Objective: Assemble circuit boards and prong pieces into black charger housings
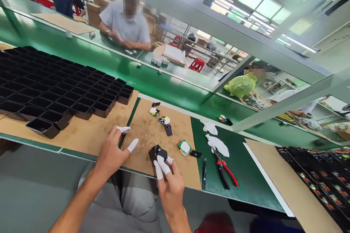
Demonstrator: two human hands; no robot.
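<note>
White finger cots cover several fingertips of both hands. My right hand point(172, 184) grips a small black plastic case point(153, 156) at the near edge of the cardboard mat point(142, 131); the fingers hide part of it. To its left, my left hand point(111, 153) hovers over the mat with thumb and forefinger spread and nothing between them. Beyond the case lie a circuit board point(154, 111) and another board point(164, 120) with a black plastic piece point(168, 130) attached. Right of the case is a green board point(184, 147) beside a flat black piece point(196, 153).
Many open black boxes point(79, 109) stand in rows at left. Tweezers point(204, 174), red-and-black pliers point(223, 170) and white cloth-like pieces point(218, 145) lie at right. Past them is a cardboard sheet point(276, 171). Across the green conveyor point(109, 69) sits a person point(128, 25).
</note>
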